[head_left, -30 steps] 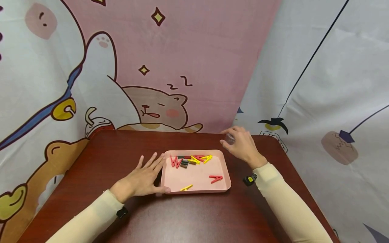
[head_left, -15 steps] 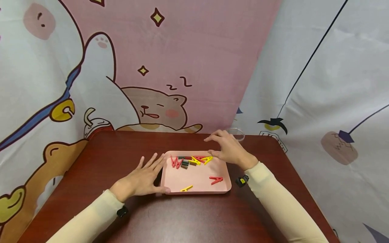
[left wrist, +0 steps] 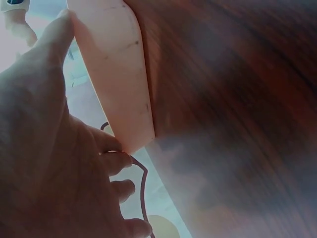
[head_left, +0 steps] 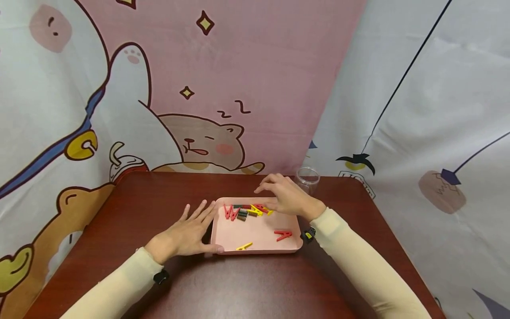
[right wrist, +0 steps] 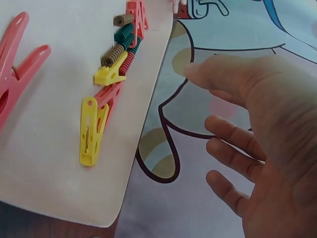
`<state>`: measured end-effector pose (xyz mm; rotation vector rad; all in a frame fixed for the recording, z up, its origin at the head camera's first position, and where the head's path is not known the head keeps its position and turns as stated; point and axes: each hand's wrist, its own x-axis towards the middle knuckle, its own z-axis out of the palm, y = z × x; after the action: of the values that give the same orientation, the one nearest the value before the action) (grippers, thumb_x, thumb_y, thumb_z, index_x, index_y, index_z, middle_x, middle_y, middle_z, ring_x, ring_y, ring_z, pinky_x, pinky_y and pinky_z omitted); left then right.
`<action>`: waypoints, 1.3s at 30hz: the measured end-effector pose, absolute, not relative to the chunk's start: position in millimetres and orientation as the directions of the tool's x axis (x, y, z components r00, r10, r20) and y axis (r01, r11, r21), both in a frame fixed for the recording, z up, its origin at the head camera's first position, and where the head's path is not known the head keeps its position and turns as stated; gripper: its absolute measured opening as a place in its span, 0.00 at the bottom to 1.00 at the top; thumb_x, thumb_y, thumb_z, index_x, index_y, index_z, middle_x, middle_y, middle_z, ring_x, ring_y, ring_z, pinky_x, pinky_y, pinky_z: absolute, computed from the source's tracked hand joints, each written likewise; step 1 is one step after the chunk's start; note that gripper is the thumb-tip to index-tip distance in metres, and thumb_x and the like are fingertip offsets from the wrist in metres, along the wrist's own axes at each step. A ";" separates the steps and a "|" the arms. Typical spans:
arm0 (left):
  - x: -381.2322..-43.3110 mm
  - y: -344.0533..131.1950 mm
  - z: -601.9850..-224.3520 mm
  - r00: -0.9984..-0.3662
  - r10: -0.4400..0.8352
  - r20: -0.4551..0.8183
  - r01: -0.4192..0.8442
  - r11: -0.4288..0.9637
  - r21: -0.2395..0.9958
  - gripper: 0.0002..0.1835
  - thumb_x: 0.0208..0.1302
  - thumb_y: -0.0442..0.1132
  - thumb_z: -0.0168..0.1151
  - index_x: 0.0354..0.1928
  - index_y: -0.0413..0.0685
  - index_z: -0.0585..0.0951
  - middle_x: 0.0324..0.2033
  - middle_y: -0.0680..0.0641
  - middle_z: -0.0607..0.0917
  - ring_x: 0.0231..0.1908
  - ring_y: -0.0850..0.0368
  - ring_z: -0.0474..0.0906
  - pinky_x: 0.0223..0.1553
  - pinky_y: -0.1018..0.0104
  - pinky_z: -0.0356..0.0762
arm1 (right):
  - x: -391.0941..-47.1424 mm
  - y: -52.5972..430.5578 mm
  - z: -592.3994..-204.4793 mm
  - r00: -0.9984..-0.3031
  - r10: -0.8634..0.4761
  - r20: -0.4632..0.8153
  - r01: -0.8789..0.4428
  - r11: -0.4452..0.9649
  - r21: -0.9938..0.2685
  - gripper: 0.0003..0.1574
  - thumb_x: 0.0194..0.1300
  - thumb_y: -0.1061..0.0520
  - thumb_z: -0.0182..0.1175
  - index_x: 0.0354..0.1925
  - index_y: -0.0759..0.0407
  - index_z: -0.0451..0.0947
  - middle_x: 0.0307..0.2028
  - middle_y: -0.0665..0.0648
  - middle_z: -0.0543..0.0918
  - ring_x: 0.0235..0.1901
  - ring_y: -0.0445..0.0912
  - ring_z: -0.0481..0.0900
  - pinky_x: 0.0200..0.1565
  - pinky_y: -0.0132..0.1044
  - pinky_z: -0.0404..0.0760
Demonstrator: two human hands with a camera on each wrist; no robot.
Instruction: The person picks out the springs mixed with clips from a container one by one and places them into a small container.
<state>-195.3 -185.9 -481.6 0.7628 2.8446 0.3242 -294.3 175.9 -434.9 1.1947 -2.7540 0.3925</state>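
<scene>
A pink tray [head_left: 259, 231] lies on the table with red and yellow clothespins and small coil springs [head_left: 242, 215] in it. My left hand [head_left: 185, 235] spreads its fingers at the tray's left side, thumb at the front corner and fingertips at the far left rim. Above the tray's far right part hovers my right hand [head_left: 290, 198], fingers loosely bent with nothing between them. In the right wrist view a yellow clothespin [right wrist: 89, 131] lies left of that hand. One red clothespin [head_left: 283, 235] sits apart at the tray's right, and a yellow clothespin [head_left: 244, 246] lies by the front rim.
A clear plastic cup [head_left: 307, 177] stands behind the right hand near the table's far edge. The dark red-brown wooden table [head_left: 239, 288] extends around the tray. Behind it hangs a cartoon-printed cloth [head_left: 279, 88].
The right hand has let go of the clear cup and moved left, over the tray's far right part. The cup now shows behind it. The left hand has stayed at the tray.
</scene>
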 end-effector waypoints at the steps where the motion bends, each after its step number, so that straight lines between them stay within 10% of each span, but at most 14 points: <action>1: -194.9 -186.3 -481.7 -0.853 0.509 -0.116 0.471 0.847 0.248 0.72 0.70 0.84 0.68 0.96 0.40 0.52 0.96 0.36 0.53 0.95 0.29 0.46 0.88 0.14 0.44 | -295.0 173.6 -435.5 -0.678 -0.709 0.196 -0.735 0.651 -0.189 0.26 0.71 0.53 0.82 0.66 0.44 0.93 0.67 0.56 0.88 0.69 0.56 0.82 0.67 0.60 0.83; 39: -192.8 -181.8 -481.6 -0.863 0.488 -0.134 0.452 0.862 0.228 0.75 0.68 0.88 0.65 0.96 0.42 0.50 0.96 0.38 0.50 0.96 0.31 0.45 0.90 0.16 0.43 | -311.6 111.7 -470.0 -0.513 -0.858 0.019 -0.857 0.511 -0.071 0.20 0.69 0.50 0.85 0.58 0.34 0.95 0.77 0.53 0.80 0.78 0.54 0.75 0.74 0.58 0.79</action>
<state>-192.8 -181.8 -481.6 0.7261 2.8491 0.2811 -311.6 111.7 -470.0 1.5593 -2.7465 0.1129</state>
